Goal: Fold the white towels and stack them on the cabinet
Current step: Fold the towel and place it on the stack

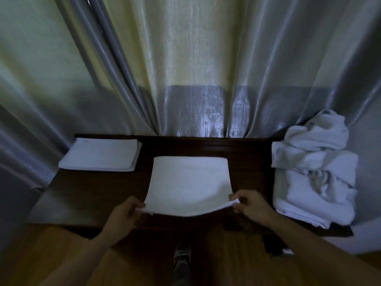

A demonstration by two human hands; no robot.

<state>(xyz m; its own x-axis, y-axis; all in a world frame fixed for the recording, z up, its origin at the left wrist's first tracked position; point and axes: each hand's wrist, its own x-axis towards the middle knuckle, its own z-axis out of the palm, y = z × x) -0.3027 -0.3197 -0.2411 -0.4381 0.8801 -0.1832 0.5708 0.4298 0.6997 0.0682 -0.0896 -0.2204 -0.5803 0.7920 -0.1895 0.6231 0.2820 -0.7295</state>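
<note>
Two hands at lower centre: left hand [125,211] and right hand [250,205], fingers pinched on the near corners of the white towel [188,182], near edge lifted, far edge resting on the cabinet [97,188], likely for another fold. Folded stack [99,154] at middle left; unfolded pile [313,170] at right, within reach.

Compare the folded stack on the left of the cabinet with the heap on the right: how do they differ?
The folded stack lies flat and squared; the heap is crumpled and unfolded. The stack sits low; the heap rises much higher, against the curtain. Both are white towels resting on the cabinet, untouched by either hand.
</note>
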